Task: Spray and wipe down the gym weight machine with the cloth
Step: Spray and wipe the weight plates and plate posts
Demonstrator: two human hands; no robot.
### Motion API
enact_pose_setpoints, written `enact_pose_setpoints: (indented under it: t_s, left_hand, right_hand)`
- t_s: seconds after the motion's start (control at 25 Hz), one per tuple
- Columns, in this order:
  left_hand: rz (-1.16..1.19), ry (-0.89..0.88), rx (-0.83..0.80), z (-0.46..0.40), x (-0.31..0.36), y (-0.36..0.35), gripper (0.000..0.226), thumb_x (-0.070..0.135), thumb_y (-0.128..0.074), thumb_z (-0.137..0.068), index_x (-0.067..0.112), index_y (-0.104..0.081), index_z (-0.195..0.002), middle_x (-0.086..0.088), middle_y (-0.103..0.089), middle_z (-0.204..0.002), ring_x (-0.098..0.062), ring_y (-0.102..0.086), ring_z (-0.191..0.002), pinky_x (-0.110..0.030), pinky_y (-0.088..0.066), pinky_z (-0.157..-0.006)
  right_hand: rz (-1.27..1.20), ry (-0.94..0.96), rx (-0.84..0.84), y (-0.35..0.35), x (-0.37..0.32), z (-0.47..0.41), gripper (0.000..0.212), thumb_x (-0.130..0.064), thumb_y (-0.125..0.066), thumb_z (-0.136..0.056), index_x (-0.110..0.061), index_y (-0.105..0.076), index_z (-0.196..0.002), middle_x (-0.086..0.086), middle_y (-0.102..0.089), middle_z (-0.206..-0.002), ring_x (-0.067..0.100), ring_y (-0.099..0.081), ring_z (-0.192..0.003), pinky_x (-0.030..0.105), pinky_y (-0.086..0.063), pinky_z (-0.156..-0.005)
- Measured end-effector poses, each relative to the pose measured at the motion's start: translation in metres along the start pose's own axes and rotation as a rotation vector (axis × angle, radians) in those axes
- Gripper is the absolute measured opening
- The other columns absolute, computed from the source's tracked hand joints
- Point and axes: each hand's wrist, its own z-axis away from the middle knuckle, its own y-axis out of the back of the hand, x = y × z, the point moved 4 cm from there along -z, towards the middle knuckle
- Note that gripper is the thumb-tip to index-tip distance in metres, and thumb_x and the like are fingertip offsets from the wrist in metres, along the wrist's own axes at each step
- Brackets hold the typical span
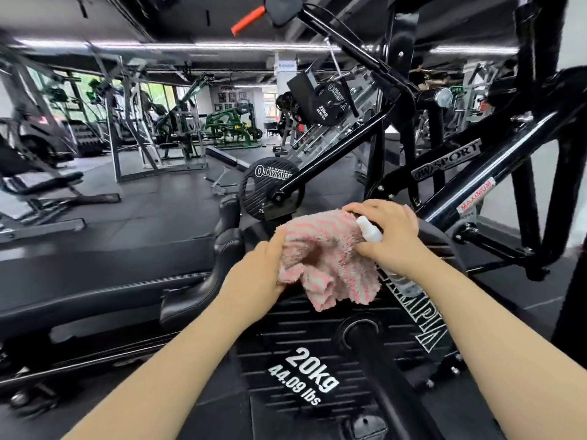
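A pink-and-white striped fluffy cloth [330, 252] hangs bunched above a black 20 kg weight plate [311, 373] loaded on the black weight machine [444, 176]. My left hand [260, 268] grips the cloth's left side. My right hand [390, 233] is wrapped round a clear spray bottle whose white nozzle [368, 228] points at the cloth; the bottle's body [409, 285] shows below the wrist. The right fingers also touch the cloth's right edge.
A black padded seat [95, 277] of the machine lies to the left. A second Olympia plate [270, 185] sits on the machine arm behind the cloth. Benches and racks [143, 138] fill the gym floor beyond. An orange handle [247, 20] juts overhead.
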Motion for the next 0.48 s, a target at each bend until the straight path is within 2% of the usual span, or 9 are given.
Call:
enact_pose_setpoints:
  t_s: [0.12, 0.16, 0.24, 0.28, 0.32, 0.36, 0.4, 0.44, 0.48]
  left_hand:
    - [0.310, 0.031, 0.093, 0.034, -0.016, -0.001, 0.046, 0.021, -0.055, -0.085, 0.031, -0.038, -0.126, 0.016, -0.054, -0.115, -0.007, -0.054, -0.098, -0.025, -0.042, -0.081]
    - [0.394, 0.028, 0.058, 0.046, -0.022, -0.003, 0.048, 0.018, -0.053, -0.085, 0.036, -0.037, -0.127, 0.021, -0.052, -0.118, -0.002, -0.052, -0.104, -0.024, -0.042, -0.087]
    - [0.489, -0.001, -0.086, 0.072, -0.034, -0.012, 0.075, 0.020, -0.059, -0.078, 0.045, -0.023, -0.139, 0.028, -0.040, -0.136, 0.001, -0.039, -0.127, -0.022, -0.033, -0.106]
    - [0.449, 0.011, -0.172, 0.084, -0.042, -0.017, 0.092, 0.032, -0.069, -0.072, 0.045, -0.014, -0.144, 0.025, -0.028, -0.147, -0.003, -0.026, -0.138, -0.026, -0.025, -0.113]
    - [0.359, 0.080, -0.237, 0.093, -0.051, -0.022, 0.108, 0.054, -0.072, -0.061, 0.042, -0.008, -0.146, 0.018, -0.011, -0.155, -0.008, -0.007, -0.144, -0.034, -0.016, -0.118]
    - [0.259, 0.197, -0.252, 0.093, -0.057, -0.019, 0.118, 0.075, -0.064, -0.050, 0.038, -0.009, -0.147, 0.012, 0.001, -0.156, -0.010, 0.008, -0.144, -0.039, -0.007, -0.119]
    - [0.199, 0.296, -0.191, 0.088, -0.058, -0.010, 0.119, 0.085, -0.053, -0.047, 0.031, -0.017, -0.147, 0.006, 0.003, -0.156, -0.012, 0.012, -0.143, -0.039, -0.003, -0.118]
    - [0.158, 0.291, -0.054, 0.074, -0.048, 0.003, 0.114, 0.086, -0.050, -0.055, 0.023, -0.026, -0.147, -0.001, -0.004, -0.157, -0.016, 0.006, -0.144, -0.038, -0.005, -0.117]
    - [0.117, 0.209, 0.078, 0.056, -0.028, 0.015, 0.102, 0.080, -0.050, -0.067, 0.017, -0.031, -0.146, -0.005, -0.014, -0.157, -0.020, -0.005, -0.145, -0.037, -0.009, -0.116]
  right_hand:
    - [-0.029, 0.026, -0.003, 0.002, -0.002, 0.004, 0.066, -0.031, -0.051, -0.055, -0.040, -0.058, -0.120, -0.013, -0.050, -0.110, 0.015, -0.040, -0.121, 0.045, -0.006, -0.114]
    - [-0.037, 0.029, -0.004, 0.003, -0.002, 0.005, 0.067, -0.031, -0.051, -0.055, -0.040, -0.057, -0.121, -0.013, -0.048, -0.111, 0.015, -0.038, -0.123, 0.043, -0.003, -0.114]
    - [-0.036, 0.018, -0.012, 0.005, -0.002, 0.006, 0.065, -0.032, -0.054, -0.059, -0.039, -0.055, -0.123, -0.012, -0.045, -0.114, 0.016, -0.034, -0.127, 0.040, 0.001, -0.114]
    - [-0.036, 0.005, -0.011, 0.006, -0.002, 0.008, 0.062, -0.031, -0.060, -0.063, -0.039, -0.054, -0.125, -0.011, -0.045, -0.118, 0.016, -0.033, -0.129, 0.039, 0.002, -0.114]
    - [-0.035, -0.010, -0.009, 0.007, -0.001, 0.008, 0.060, -0.026, -0.066, -0.068, -0.038, -0.054, -0.126, -0.008, -0.046, -0.123, 0.016, -0.031, -0.130, 0.038, 0.003, -0.114]
    - [-0.032, -0.023, -0.012, 0.007, 0.000, 0.008, 0.061, -0.021, -0.068, -0.071, -0.038, -0.053, -0.127, -0.007, -0.045, -0.127, 0.016, -0.030, -0.131, 0.038, 0.003, -0.114]
    - [-0.029, -0.031, -0.017, 0.007, 0.001, 0.009, 0.060, -0.022, -0.068, -0.072, -0.038, -0.052, -0.128, -0.006, -0.045, -0.129, 0.016, -0.030, -0.132, 0.039, 0.002, -0.114]
    - [-0.024, -0.030, -0.021, 0.007, 0.003, 0.010, 0.061, -0.029, -0.065, -0.070, -0.038, -0.052, -0.128, -0.007, -0.046, -0.130, 0.017, -0.031, -0.132, 0.041, -0.001, -0.116]
    - [-0.021, -0.026, -0.021, 0.007, 0.004, 0.010, 0.064, -0.035, -0.060, -0.064, -0.039, -0.052, -0.128, -0.007, -0.046, -0.129, 0.017, -0.032, -0.132, 0.043, -0.005, -0.116]
